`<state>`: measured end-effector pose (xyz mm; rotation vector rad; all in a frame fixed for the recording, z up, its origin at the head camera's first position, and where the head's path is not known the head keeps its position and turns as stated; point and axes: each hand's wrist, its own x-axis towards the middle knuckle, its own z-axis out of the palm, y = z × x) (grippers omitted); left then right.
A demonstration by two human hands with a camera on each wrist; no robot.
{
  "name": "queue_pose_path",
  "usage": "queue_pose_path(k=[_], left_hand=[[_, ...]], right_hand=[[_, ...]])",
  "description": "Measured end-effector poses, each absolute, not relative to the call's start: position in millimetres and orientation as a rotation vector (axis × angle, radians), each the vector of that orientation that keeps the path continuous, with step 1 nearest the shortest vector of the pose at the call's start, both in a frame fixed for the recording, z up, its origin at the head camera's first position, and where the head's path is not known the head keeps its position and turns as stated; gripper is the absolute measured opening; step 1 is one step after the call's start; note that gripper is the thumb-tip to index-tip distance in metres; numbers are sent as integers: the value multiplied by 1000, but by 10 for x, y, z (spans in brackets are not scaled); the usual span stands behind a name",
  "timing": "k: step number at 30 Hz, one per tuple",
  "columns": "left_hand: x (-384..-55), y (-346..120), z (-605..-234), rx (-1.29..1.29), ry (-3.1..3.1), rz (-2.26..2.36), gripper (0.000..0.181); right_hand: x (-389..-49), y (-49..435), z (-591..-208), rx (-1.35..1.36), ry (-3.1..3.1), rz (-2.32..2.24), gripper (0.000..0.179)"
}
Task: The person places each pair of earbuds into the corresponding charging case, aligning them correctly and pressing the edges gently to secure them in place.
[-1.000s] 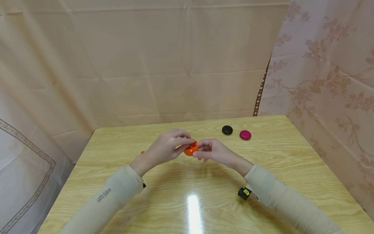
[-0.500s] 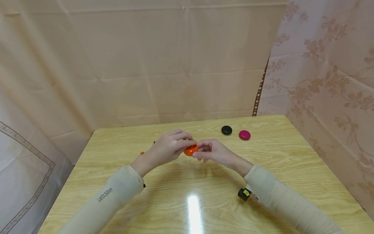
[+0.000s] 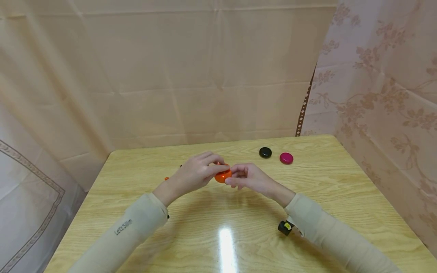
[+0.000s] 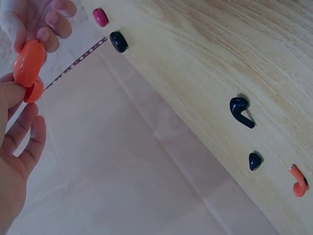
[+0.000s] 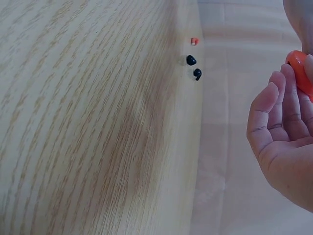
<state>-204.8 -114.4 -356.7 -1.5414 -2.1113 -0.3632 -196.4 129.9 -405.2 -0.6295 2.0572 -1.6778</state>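
At my far left hangs creased pale cloth (image 3: pixel 24 220) with a patterned band. Next, on the glossy wood-grain table (image 3: pixel 191 242), lies a small orange earbud (image 4: pixel 300 185); near it, clear in my left wrist view, are a drop-shaped black earbud (image 4: pixel 255 161) and a hook-shaped black earbud (image 4: pixel 238 107). Then comes the left hand (image 3: pixel 195 171), out of a light sleeve (image 3: pixel 145 214) printed with dark lettering: I see its thumb and forefinger pinching at the orange case (image 3: pixel 223 177), though I cannot tell whether they hold anything inside it. The case looks like shiny plastic, its two rounded shells parted, raised above the table between both hands. On its other side the right hand (image 3: pixel 250 179) grips the edge between thumb and bent fingers. Farther right, near the back edge, I have a glossy, pebble-smooth black case (image 3: pixel 265 152) and, just beside it, a pink case (image 3: pixel 286 158). Creased floral cloth (image 3: pixel 382 94) hangs beyond.
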Motion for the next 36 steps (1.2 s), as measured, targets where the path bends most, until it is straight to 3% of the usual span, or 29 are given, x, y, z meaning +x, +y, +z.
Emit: queue_pose_path(k=[36], left_hand=[[-2079,-1164,-3570,-1565,-2062,-432,33]], right_hand=[[-1966,1322,-4073,-609,2053,-1675,33]])
